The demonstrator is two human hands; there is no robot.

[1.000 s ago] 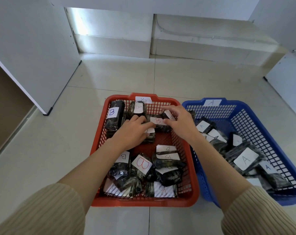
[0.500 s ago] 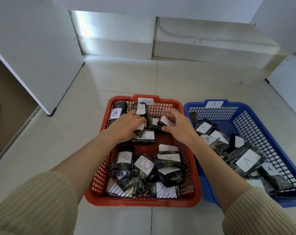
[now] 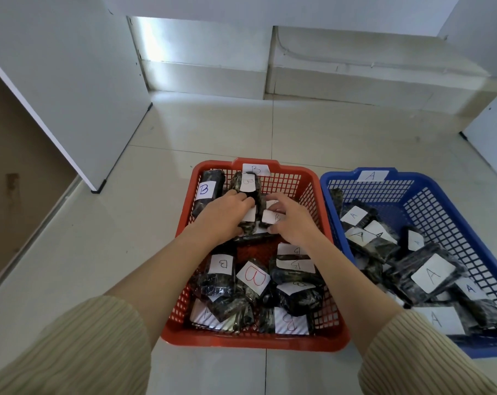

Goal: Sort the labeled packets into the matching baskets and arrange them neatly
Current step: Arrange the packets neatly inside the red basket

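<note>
A red basket (image 3: 181, 283) tagged B holds several dark packets with white B labels. A blue basket (image 3: 446, 195) tagged A, to its right, holds several packets labelled A. Both hands reach into the far half of the red basket. My left hand (image 3: 223, 215) grips a dark packet (image 3: 248, 226) lying there, fingers curled over it. My right hand (image 3: 291, 219) pinches a B-labelled packet (image 3: 271, 216) beside it. Two more B packets (image 3: 207, 192) stand against the far wall; others lie heaped at the near end.
The baskets sit side by side on a pale tiled floor (image 3: 270, 132). A white cabinet panel (image 3: 70, 89) stands at the left, a low white ledge (image 3: 341, 78) runs along the back wall, and another white panel (image 3: 492, 138) is at the right edge.
Both hands have drawn closer together in the far part of the red basket. The right hand moved left with its B packet, bringing it next to the packet under the left hand.
</note>
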